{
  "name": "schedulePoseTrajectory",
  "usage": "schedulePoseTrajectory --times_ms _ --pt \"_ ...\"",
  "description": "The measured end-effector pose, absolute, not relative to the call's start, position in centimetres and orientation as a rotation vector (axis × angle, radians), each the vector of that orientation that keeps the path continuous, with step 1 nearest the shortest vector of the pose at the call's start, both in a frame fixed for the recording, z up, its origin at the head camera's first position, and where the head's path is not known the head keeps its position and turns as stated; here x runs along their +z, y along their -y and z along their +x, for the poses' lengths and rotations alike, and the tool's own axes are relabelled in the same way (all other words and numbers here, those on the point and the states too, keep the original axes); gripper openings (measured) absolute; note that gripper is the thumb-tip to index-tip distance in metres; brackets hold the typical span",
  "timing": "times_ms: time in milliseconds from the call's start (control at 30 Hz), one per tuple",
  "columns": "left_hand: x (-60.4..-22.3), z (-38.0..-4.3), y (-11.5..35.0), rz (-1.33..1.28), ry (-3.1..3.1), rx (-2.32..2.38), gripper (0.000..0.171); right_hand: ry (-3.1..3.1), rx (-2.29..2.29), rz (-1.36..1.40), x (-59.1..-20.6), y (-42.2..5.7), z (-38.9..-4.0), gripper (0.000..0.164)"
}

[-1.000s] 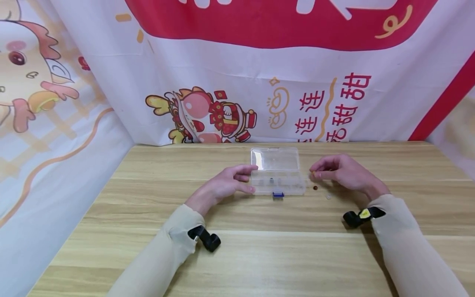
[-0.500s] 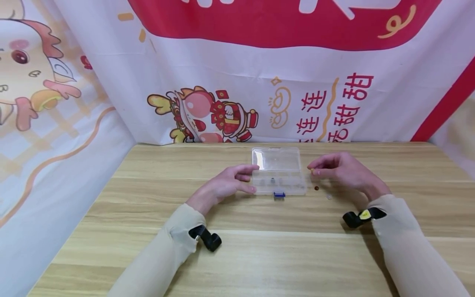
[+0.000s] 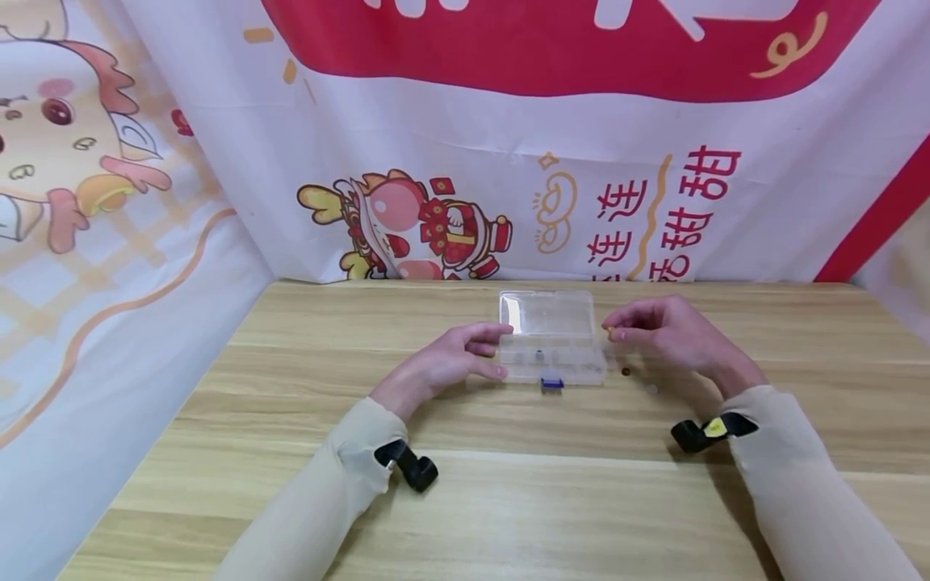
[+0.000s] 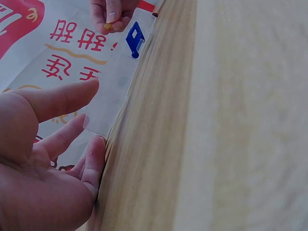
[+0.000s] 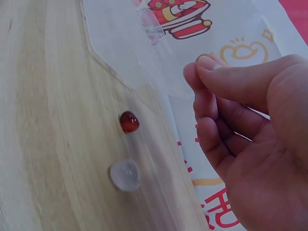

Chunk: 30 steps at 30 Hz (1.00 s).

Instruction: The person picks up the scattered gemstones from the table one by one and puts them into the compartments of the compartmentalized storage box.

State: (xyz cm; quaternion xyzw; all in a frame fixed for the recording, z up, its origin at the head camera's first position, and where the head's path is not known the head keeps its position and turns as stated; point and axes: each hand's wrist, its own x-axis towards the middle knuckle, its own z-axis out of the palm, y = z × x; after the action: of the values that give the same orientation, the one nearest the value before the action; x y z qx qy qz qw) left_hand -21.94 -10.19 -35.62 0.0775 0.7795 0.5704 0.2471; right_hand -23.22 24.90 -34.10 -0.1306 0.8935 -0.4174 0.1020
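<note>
A clear plastic compartment box (image 3: 519,374) with a blue latch (image 3: 552,384) lies on the table, its lid (image 3: 555,313) raised at the back. My left hand (image 3: 465,353) rests at the box's left end, thumb and fingers spread and fairly straight. Just right of the box, my right hand (image 3: 676,332) pinches a small yellow bead (image 4: 108,26) between thumb and index finger; the fingertips mostly hide it in the right wrist view. Beneath that hand lie a dark red bead (image 5: 129,122) and a clear whitish bead (image 5: 125,175). One compartment contains a small dark piece (image 3: 540,353).
The wood-grain table (image 3: 508,516) reaches back to a printed cloth (image 3: 436,121) hanging behind it. A second cloth (image 3: 167,307) hangs along the left side. Both wrists carry black camera mounts.
My right hand has risen slightly with the yellow bead, staying beside the box's right side. The left hand keeps its place at the box. The head view has shifted a little.
</note>
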Motion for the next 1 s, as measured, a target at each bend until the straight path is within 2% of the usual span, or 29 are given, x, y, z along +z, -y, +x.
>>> schedulePoseTrajectory --times_ms 1000 --pt "-35.6 -21.8 10.2 0.201 -2.144 1.548 0.07 -2.692 -1.178 -0.589 -33.0 -21.7 -22.3 0.017"
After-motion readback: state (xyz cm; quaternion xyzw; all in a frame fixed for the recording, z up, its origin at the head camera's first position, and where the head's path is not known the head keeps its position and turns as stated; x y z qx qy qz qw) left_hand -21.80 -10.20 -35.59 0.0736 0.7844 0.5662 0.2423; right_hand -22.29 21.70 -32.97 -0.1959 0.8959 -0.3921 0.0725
